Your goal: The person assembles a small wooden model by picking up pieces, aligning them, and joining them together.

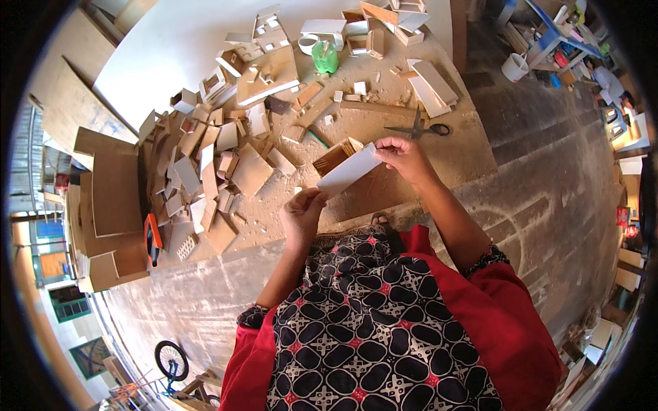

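Our left hand pinches one end of the white strip, our right hand the other; we hold it over the table, near the small box. Marks on the red panel are too small to read.

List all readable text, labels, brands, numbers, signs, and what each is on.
None legible.
White strip held in left hand and right hand: no lettering visible.
Green translucent container: none I can make out.
Small red panel, far right: too small and blurred to read.
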{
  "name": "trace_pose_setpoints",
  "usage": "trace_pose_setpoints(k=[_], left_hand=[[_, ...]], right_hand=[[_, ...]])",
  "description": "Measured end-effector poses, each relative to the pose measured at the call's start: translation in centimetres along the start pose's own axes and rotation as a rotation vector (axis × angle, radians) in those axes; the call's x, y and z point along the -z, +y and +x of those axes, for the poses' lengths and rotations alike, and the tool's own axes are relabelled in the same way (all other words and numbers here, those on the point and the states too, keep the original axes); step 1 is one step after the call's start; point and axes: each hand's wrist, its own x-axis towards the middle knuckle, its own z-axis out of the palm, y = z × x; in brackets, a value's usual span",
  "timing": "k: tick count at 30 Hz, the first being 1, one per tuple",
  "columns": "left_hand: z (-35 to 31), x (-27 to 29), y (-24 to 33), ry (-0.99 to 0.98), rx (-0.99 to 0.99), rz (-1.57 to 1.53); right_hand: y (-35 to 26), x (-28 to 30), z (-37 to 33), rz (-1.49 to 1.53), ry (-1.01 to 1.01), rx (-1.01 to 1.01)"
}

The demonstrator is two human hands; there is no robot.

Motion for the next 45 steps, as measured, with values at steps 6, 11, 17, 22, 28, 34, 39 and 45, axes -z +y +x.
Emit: trace_pose_setpoints(k=[6,11,17,22,28,34,39,45], left_hand=[[-0.4,-0.5,0.2,0.025,-0.036,0.035],[-0.1,-0.7,0.2,0.052,-0.056,0.112],[0.1,-0.5,-0.3,0.091,-0.093,0.096],[0.8,0.0,-3.1,0.166,-0.090,-0.131],[0.3,1.0,-2.9,0.260,-0.067,-0.207],[0.4,1.1,-4.9,0.268,-0.089,-0.243],[0.2,1.1,-5.3,0.305,-0.141,-0.124],[-0.2,1.7,-4.4,0.314,-0.162,-0.030]], right_hand=[[-0.4,0.5,-0.1,-0.028,-0.027,0.033],[-0.7,0.6,0.2,-0.015,-0.035,0.038],[-0.6,0.7,0.6,-0.016,-0.048,-0.008],[-1.0,0.8,0.5,-0.049,-0.056,-0.043],[-1.2,1.4,0.5,-0.029,-0.081,-0.110],[-0.8,2.6,0.7,-0.004,-0.121,-0.151],[-0.6,2.8,1.1,-0.008,-0.130,-0.179],[-0.7,2.8,1.1,0.012,-0.160,-0.171]])
